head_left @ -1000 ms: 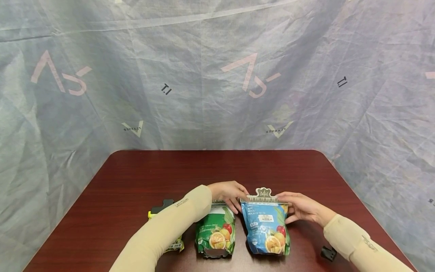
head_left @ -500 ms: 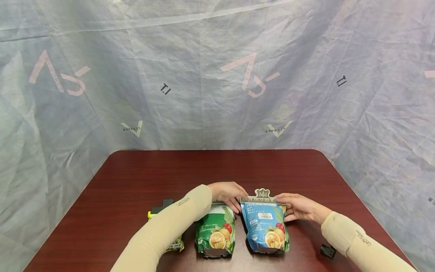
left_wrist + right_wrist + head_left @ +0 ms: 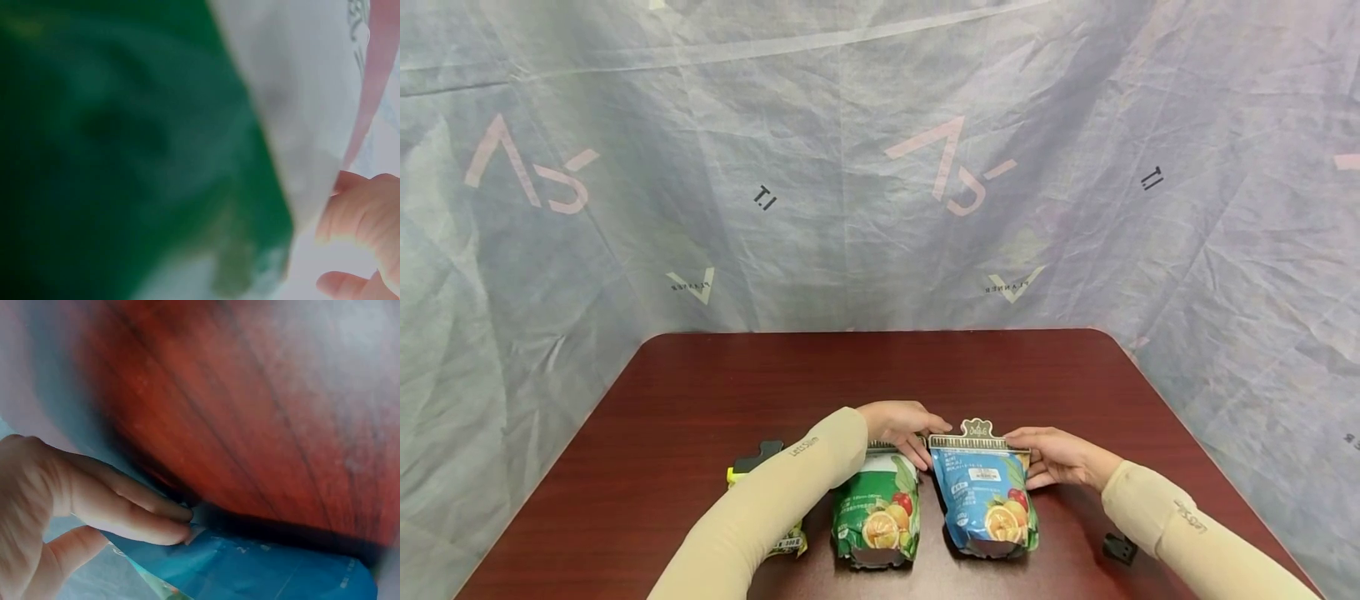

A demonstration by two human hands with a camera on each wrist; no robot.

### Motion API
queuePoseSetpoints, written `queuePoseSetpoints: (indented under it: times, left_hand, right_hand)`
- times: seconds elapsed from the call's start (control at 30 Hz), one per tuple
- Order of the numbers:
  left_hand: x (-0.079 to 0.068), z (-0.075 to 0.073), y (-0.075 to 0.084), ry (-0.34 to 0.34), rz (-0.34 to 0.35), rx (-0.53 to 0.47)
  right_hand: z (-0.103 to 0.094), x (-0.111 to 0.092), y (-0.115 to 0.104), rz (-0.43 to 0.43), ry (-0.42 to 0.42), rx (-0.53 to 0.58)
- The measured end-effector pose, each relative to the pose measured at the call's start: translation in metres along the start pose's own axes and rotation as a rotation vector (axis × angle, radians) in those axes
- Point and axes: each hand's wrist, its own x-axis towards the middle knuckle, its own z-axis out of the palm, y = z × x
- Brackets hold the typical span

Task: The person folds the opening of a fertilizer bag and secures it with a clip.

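Note:
A blue pouch (image 3: 988,500) with fruit printed on it stands on the table, its top edge held in a wide metal clip (image 3: 977,440). At the clip's left end my left hand (image 3: 901,423) pinches the corner, index finger behind and thumb in front. My right hand (image 3: 1060,457) grips the upper right corner; in the right wrist view its fingers (image 3: 137,515) lie along one side of the blue pouch (image 3: 250,569), thumb on the other. A green pouch (image 3: 876,508) stands just left, partly under my left forearm. It fills much of the left wrist view, blurred.
A yellow packet (image 3: 786,542) with a black clip (image 3: 758,455) lies left, mostly hidden by my left sleeve. A small black clip (image 3: 1120,547) lies beside my right forearm. The dark red table (image 3: 775,367) ends at a grey cloth backdrop (image 3: 850,208).
The blue pouch and its clip have shifted slightly left and tilted back a little, with my right hand following left. My left hand has stayed almost in place. The green pouch has not moved.

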Motion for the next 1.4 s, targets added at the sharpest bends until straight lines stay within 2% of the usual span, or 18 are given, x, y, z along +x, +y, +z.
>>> queuePoseSetpoints:
  times: [0.17, 0.4, 0.6, 0.87, 1.23, 1.4]
  left_hand:
    - [0.000, 0.000, 0.000, 0.003, 0.007, -0.003]
    - [-0.001, -0.001, 0.000, -0.002, -0.002, -0.004]
    - [-0.002, -0.001, 0.001, -0.011, 0.002, 0.000]
    - [-0.004, 0.001, 0.002, -0.011, 0.008, 0.015]
    - [-0.013, 0.001, 0.003, -0.036, 0.016, 0.029]
    - [-0.020, 0.004, 0.005, -0.050, 0.027, 0.038]
  right_hand:
    - [0.003, 0.000, -0.004, 0.017, 0.036, -0.045]
    - [0.003, -0.003, -0.010, 0.039, 0.041, -0.117]
    - [0.000, -0.002, -0.013, 0.066, 0.068, -0.253]
    - [0.000, -0.001, -0.017, 0.059, 0.114, -0.433]
    - [0.002, -0.006, -0.027, 0.051, 0.081, -0.528]
    - [0.004, -0.013, -0.033, 0.041, 0.089, -0.626]
